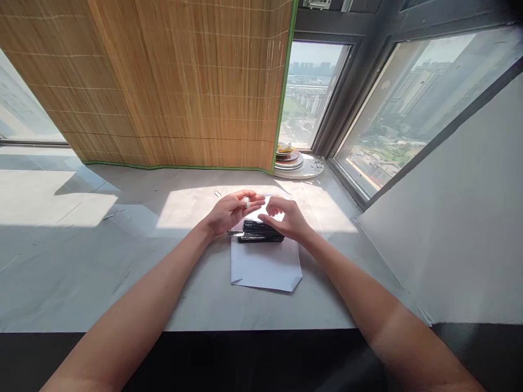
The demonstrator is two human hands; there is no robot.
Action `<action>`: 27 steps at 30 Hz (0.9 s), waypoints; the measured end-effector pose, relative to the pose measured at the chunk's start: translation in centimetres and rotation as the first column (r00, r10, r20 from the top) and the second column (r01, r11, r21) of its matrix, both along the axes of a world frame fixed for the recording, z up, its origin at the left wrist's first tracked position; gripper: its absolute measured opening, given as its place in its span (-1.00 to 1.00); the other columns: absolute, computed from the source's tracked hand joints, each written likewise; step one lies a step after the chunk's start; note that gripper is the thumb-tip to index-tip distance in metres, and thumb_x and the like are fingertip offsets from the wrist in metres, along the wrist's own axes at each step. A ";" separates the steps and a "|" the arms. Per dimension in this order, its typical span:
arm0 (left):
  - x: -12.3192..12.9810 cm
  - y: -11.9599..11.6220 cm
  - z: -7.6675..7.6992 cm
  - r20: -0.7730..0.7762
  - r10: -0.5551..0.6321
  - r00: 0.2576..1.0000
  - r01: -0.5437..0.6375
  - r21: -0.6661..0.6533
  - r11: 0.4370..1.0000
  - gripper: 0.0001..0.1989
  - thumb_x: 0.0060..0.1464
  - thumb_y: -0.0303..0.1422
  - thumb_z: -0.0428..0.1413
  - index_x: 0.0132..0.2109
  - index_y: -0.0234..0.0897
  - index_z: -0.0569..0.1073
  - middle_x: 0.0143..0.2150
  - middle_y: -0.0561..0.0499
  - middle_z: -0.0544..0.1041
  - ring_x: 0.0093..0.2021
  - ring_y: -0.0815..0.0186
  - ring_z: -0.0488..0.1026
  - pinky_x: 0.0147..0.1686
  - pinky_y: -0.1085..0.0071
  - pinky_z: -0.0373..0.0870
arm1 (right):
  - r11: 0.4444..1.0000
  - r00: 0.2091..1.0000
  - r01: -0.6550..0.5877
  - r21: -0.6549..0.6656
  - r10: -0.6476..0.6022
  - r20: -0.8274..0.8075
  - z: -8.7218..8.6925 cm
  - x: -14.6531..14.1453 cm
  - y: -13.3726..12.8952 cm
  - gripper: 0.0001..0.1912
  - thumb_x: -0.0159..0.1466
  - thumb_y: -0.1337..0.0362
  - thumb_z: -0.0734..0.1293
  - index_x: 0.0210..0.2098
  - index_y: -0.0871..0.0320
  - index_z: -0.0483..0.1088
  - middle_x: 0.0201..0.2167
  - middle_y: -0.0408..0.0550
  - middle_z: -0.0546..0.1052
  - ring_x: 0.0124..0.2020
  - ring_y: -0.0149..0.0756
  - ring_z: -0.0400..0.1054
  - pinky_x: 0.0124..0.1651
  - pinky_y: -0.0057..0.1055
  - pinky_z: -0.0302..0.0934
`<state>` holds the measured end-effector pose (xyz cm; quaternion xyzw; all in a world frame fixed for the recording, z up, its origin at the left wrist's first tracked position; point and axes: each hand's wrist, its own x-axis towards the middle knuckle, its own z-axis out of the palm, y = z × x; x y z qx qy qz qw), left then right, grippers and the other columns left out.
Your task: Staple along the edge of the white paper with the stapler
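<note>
My left hand is turned palm up above the paper. Its thumb and fingers hold a small whitish strip, too small to make out clearly. Facing it is my right hand, with curled fingers, the thumb apart and nothing visible in its grasp. Just below both hands a black stapler lies sideways on folded white paper. A shiny metal part sticks out at the stapler's left end. The right hand partly covers the stapler's right end.
A small silvery strip and dark bits lie on the pale countertop. Stacked plates stand in the window corner. A bamboo blind hangs behind the counter, with a white wall on the right.
</note>
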<state>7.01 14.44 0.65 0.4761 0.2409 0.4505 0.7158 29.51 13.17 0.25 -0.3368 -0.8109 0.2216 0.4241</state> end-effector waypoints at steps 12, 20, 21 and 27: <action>0.5 -0.8 0.3 -0.143 -0.070 0.987 0.092 0.156 0.983 -0.46 0.06 -0.17 0.48 0.11 -0.31 0.58 -0.02 -0.26 0.69 0.08 -0.03 0.65 0.07 0.18 0.58 | 0.962 0.993 0.031 0.271 -0.060 0.099 0.5 -1.2 -0.7 -0.78 0.45 0.24 0.40 0.06 -0.10 0.56 0.08 -0.02 0.59 0.10 -0.02 0.36 0.22 0.02 0.27; 0.2 -0.4 0.3 -0.158 0.050 0.986 -0.008 0.256 0.967 -0.47 0.17 0.02 0.35 0.08 -0.28 0.53 -0.09 -0.20 0.66 -0.04 0.08 0.65 0.05 0.15 0.54 | 0.947 0.986 0.140 0.288 -0.161 0.050 0.9 -0.9 -0.4 -0.80 0.42 0.24 0.38 0.01 -0.06 0.57 -0.01 -0.01 0.60 0.01 0.00 0.38 0.17 0.05 0.26; -0.1 0.0 0.1 -0.143 0.169 0.975 -0.121 0.294 0.948 -0.53 0.23 0.01 0.30 0.05 -0.26 0.53 -0.12 -0.18 0.65 -0.08 0.11 0.64 0.03 0.14 0.54 | 0.938 0.976 0.205 0.279 -0.218 0.018 0.7 -0.2 0.1 -0.79 0.41 0.24 0.37 0.01 -0.04 0.57 -0.03 0.01 0.60 0.00 0.00 0.38 0.16 0.04 0.27; -3.7 3.2 -2.2 -0.422 0.808 0.411 -0.471 0.660 0.585 -0.88 0.15 -0.46 0.13 -0.21 -0.17 0.54 -0.02 -0.15 0.58 0.07 0.02 0.49 0.16 -0.01 0.42 | 0.750 0.733 0.662 0.009 -0.650 0.202 -1.6 6.4 4.7 -0.85 0.21 0.30 0.36 -0.25 0.11 0.58 -0.23 0.07 0.58 -0.09 0.04 0.41 0.05 -0.05 0.31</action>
